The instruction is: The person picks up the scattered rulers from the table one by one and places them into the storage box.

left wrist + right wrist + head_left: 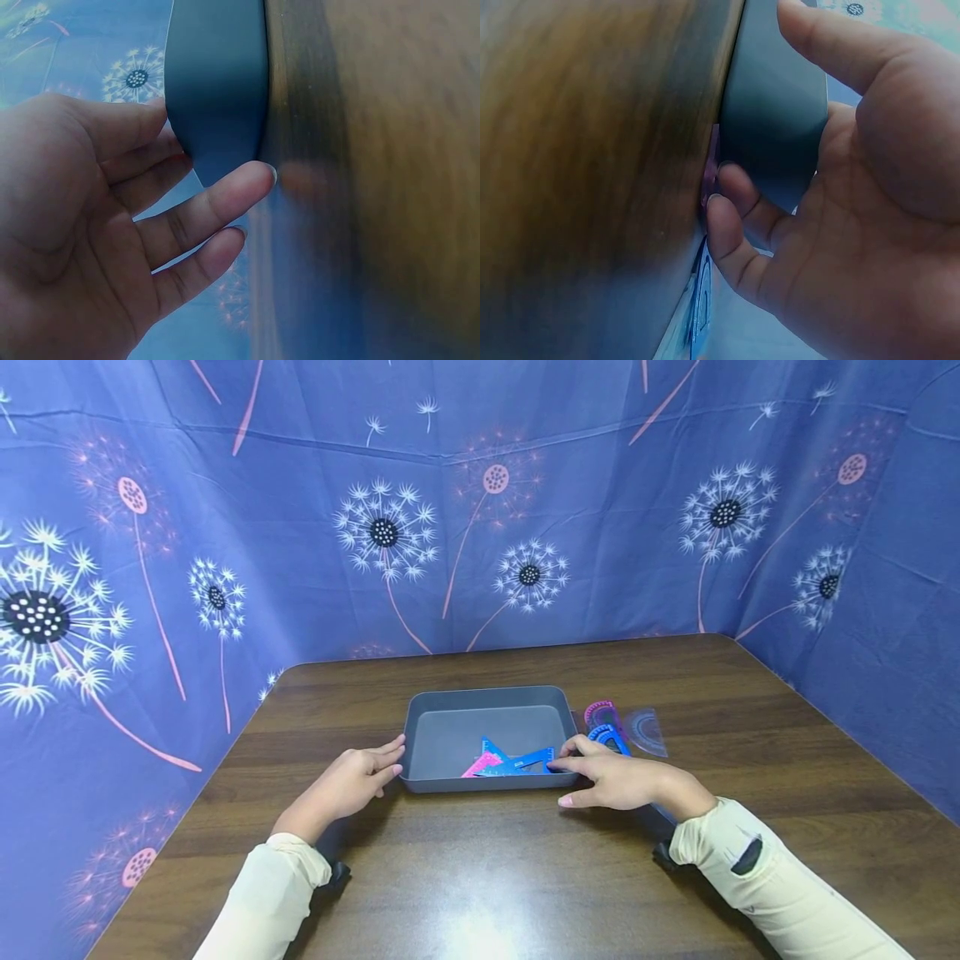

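Note:
A grey rectangular tray (491, 697) sits on the table. Inside, near its front right, lie blue set squares (513, 766) and a pink set square (481, 764), overlapping. My left hand (358, 781) touches the tray's left end with fairly straight fingers; in the left wrist view its thumb meets the rim and two fingers (217, 202) extend below. My right hand (618, 779) reaches over the tray's right rim, fingertips at the blue set square's end, thumb apart outside. In the right wrist view its lower fingers (727, 232) hang beside a pink piece (712, 165); other fingers are partly hidden.
Just right of the tray lie a pink protractor (602, 713), a blue protractor (609, 737) partly behind the right hand, and a clear protractor (647, 732). The brown wooden table (450, 852) ends at a blue dandelion-print cloth (465, 610) behind and at both sides.

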Demonstrator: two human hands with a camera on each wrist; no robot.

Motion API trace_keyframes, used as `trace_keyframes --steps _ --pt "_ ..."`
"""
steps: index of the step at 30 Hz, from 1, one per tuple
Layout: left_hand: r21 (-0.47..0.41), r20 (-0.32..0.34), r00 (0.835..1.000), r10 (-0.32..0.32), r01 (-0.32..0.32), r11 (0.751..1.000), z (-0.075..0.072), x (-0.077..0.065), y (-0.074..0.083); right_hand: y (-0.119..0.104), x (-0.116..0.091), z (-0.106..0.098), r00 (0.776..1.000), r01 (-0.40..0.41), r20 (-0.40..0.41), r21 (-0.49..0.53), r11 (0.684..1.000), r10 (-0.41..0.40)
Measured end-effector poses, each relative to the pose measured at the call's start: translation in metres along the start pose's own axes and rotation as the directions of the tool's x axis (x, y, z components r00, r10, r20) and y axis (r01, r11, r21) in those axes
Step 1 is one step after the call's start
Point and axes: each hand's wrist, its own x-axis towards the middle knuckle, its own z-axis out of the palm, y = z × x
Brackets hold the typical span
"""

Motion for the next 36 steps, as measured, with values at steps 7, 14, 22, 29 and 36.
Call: trace_keyframes --steps 7,14,22,29,36 --pt "0.008 -0.004 1.0 0.004 -0.004 1.0 0.001 0.0 0.0 0.0 -0.001 0.0 1.0 -0.009 0.007 0.0 1.0 0.009" --pt "0.002 -0.005 1.0 -0.003 0.003 1.0 0.001 0.0 -0.001 0.0 -0.001 0.0 1.0 -0.005 0.009 -0.006 1.0 0.005" --pt "0.007 0.003 1.0 -0.007 0.007 1.0 0.001 -0.001 -0.001 0.002 -0.001 0.002 1.0 -0.003 0.003 0.03 1.0 0.003" --pt "0.007 -0.001 1.0 -0.008 0.008 1.0 0.0 -0.001 0.001 0.003 -0.003 -0.007 0.999 0.032 -0.021 0.153 0.988 -0.029" --pt "0.009 0.0 1.0 -0.024 0.024 1.0 0.0 0.001 0.001 0.011 -0.011 -0.023 0.997 0.026 -0.081 0.234 0.972 -0.007"
